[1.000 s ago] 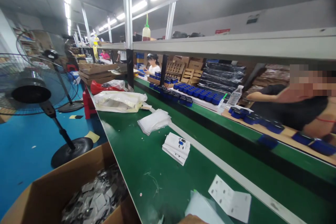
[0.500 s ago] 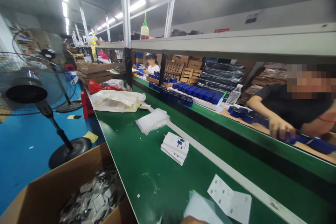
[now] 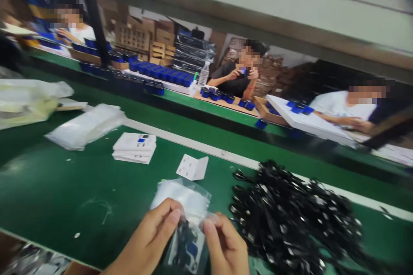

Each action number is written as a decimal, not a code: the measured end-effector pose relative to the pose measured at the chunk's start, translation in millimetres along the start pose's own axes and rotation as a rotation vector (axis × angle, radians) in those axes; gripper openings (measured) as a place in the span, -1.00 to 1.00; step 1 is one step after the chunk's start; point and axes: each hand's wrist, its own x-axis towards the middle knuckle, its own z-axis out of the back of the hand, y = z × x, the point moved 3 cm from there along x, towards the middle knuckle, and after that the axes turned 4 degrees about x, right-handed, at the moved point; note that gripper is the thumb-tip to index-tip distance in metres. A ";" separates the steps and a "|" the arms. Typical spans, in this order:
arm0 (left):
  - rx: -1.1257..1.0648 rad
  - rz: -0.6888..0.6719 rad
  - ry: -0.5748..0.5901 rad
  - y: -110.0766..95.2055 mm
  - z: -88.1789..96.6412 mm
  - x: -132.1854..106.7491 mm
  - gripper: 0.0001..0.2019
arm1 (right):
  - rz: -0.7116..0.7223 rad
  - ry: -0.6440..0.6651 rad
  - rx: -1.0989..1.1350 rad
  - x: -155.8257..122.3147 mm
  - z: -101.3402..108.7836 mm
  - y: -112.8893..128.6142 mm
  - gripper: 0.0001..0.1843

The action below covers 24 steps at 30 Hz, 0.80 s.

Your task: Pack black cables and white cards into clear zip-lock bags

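Close to the near edge, a clear plastic bag (image 3: pixel 189 251) holds something black and a printed leaflet with blue marks. My left hand (image 3: pixel 153 234) pinches its top on one side, thumb against fingers. The other top corner is between the thumb and fingers of my right hand (image 3: pixel 226 242). Just beyond the hands lie flat, empty-looking clear bags (image 3: pixel 182 193). A folded white leaflet (image 3: pixel 192 167) stands partly open behind them, and a stack of leaflets (image 3: pixel 134 149) rests to its left. To the right of my right hand spreads a big heap of black cables (image 3: pixel 287 215).
More clear bags (image 3: pixel 87 126) lie on the green bench (image 3: pixel 48 184) at left, beside a yellowish plastic sack (image 3: pixel 26 101). A box of small bagged items (image 3: pixel 35 262) is below the near edge. Across the belt, several people sit among blue-and-black devices (image 3: pixel 161 73). A shelf (image 3: pixel 226 4) runs overhead.
My view has swung to the right and down. Both hands, holding the filled bag, and the cable heap have come into sight. The opposite worker now lifts a blue device in both hands.
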 end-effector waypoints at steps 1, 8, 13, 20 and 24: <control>-0.001 0.017 -0.002 2.6 -3.9 -0.2 -0.68 | -0.029 -0.040 0.029 0.1 -2.0 -1.3 -0.63; 0.032 0.053 -0.112 14.8 -31.9 -4.8 -0.70 | -0.064 -0.167 0.065 -15.5 -20.9 -12.0 -0.63; 0.029 0.062 -0.193 13.0 -32.4 -8.4 -0.71 | 0.008 -0.136 -0.017 -17.5 -19.3 -12.7 -0.68; -0.057 0.065 -0.156 -4.3 -16.1 -0.6 -0.77 | 0.002 -0.084 0.098 -5.6 -0.4 0.0 -0.77; -0.077 0.030 -0.140 -12.8 -8.8 4.9 -0.82 | 0.065 -0.054 0.074 -4.6 1.2 2.4 -0.79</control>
